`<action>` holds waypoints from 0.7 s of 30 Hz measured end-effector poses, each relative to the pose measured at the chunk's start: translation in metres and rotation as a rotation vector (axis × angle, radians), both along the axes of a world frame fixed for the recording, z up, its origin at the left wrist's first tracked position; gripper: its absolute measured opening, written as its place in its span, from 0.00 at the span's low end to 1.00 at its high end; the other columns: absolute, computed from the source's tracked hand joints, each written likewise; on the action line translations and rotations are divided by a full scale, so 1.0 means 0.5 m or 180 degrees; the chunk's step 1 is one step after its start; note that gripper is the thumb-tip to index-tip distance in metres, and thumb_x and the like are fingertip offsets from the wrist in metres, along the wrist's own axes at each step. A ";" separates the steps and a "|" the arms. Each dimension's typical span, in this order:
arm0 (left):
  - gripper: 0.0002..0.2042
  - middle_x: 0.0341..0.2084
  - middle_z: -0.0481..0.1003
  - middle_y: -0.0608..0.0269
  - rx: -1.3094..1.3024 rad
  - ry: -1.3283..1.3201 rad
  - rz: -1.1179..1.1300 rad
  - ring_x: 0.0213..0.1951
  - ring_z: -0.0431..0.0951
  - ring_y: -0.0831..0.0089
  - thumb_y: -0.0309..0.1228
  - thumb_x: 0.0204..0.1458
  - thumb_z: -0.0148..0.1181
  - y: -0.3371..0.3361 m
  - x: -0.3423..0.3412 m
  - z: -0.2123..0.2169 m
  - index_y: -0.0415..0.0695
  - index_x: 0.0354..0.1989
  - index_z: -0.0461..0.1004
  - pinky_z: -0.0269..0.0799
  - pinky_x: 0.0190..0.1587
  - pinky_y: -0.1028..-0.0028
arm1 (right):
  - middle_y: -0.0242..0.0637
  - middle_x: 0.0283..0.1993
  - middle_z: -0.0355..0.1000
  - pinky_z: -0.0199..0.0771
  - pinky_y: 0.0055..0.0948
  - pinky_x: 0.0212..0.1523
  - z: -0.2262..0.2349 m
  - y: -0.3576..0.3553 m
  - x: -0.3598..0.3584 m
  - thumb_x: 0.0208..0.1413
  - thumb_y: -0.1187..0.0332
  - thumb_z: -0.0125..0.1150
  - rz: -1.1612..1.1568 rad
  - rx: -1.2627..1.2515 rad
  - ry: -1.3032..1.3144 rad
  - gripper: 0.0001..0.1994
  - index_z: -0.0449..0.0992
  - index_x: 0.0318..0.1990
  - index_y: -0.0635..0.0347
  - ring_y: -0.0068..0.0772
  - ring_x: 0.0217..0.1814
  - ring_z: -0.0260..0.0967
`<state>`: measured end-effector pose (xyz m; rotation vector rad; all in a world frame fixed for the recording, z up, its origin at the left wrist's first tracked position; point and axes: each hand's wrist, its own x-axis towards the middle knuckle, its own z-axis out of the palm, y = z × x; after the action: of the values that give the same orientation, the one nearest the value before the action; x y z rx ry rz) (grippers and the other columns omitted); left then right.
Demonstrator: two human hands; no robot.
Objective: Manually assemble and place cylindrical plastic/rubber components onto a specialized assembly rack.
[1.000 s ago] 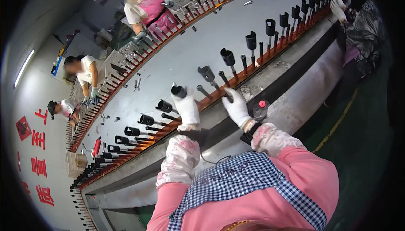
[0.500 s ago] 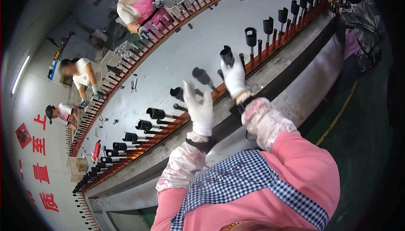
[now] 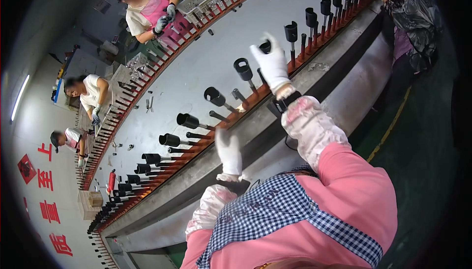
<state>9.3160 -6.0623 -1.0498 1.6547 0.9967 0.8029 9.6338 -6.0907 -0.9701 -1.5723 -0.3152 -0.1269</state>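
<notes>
right hand (image 3: 270, 65) wrapped round a black cap (image 3: 265, 46) on the peg rail (image 3: 196, 146), left hand (image 3: 229, 152) held open and empty just beside that rail

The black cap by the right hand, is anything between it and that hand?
Nothing visible. The right hand is right at the black cap, its fingers overlapping it. The neighbouring black caps sit to either side on their pins. The left hand hangs apart, lower down.

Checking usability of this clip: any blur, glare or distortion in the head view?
Head view: strong fisheye, the conveyor rail bows and the corners go black; the right hand looks slightly motion-smeared, the left hand sharper; a ceiling lamp glares at the left rim.
</notes>
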 end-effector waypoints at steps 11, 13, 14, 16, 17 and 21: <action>0.38 0.75 0.59 0.41 0.1786 -0.0139 -0.0372 0.77 0.60 0.56 0.20 0.62 0.62 -0.013 0.368 0.188 0.33 0.79 0.51 0.55 0.77 0.63 | 0.38 0.37 0.82 0.81 0.34 0.47 -0.105 0.016 0.048 0.59 0.59 0.75 0.0598 0.0238 -0.0261 0.16 0.77 0.46 0.57 0.40 0.40 0.81; 0.41 0.69 0.66 0.44 0.1907 -0.0036 -0.0308 0.68 0.70 0.60 0.24 0.60 0.67 -0.004 0.431 0.235 0.36 0.80 0.51 0.63 0.71 0.64 | 0.39 0.39 0.82 0.81 0.35 0.48 -0.097 0.003 0.043 0.60 0.58 0.74 0.0825 0.0605 -0.0110 0.16 0.77 0.47 0.56 0.40 0.41 0.82; 0.33 0.56 0.76 0.52 0.0958 -0.0118 -0.0338 0.53 0.76 0.69 0.25 0.59 0.69 -0.013 0.452 0.255 0.38 0.74 0.64 0.73 0.59 0.69 | 0.40 0.41 0.82 0.81 0.36 0.48 -0.102 0.001 0.049 0.61 0.56 0.72 0.0911 0.0374 0.0002 0.17 0.77 0.49 0.56 0.44 0.43 0.82; 0.20 0.42 0.79 0.62 0.1454 0.0113 -0.0367 0.41 0.77 0.77 0.26 0.58 0.71 0.068 0.469 0.175 0.40 0.59 0.75 0.76 0.48 0.73 | 0.43 0.40 0.82 0.82 0.39 0.46 -0.120 0.020 0.059 0.61 0.55 0.71 0.0515 0.0280 -0.0680 0.16 0.78 0.46 0.56 0.51 0.44 0.81; 0.20 0.42 0.79 0.62 0.1459 0.0122 -0.0348 0.41 0.77 0.77 0.26 0.58 0.71 0.088 0.474 0.163 0.40 0.59 0.75 0.76 0.48 0.73 | 0.43 0.40 0.82 0.82 0.39 0.46 -0.111 0.022 0.064 0.61 0.55 0.71 0.0534 0.0288 -0.0675 0.16 0.78 0.46 0.56 0.51 0.44 0.81; 0.13 0.35 0.78 0.66 0.1776 -0.0126 0.0019 0.36 0.76 0.79 0.27 0.58 0.72 0.108 0.487 0.134 0.42 0.48 0.76 0.76 0.43 0.75 | 0.45 0.36 0.81 0.81 0.43 0.42 -0.069 0.010 0.081 0.61 0.56 0.71 0.1044 0.0140 -0.0529 0.14 0.79 0.40 0.56 0.57 0.42 0.80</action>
<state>9.5597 -6.0084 -0.9827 2.0922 0.7883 1.1882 9.6744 -6.0859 -1.0046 -1.4491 -0.6911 -0.0089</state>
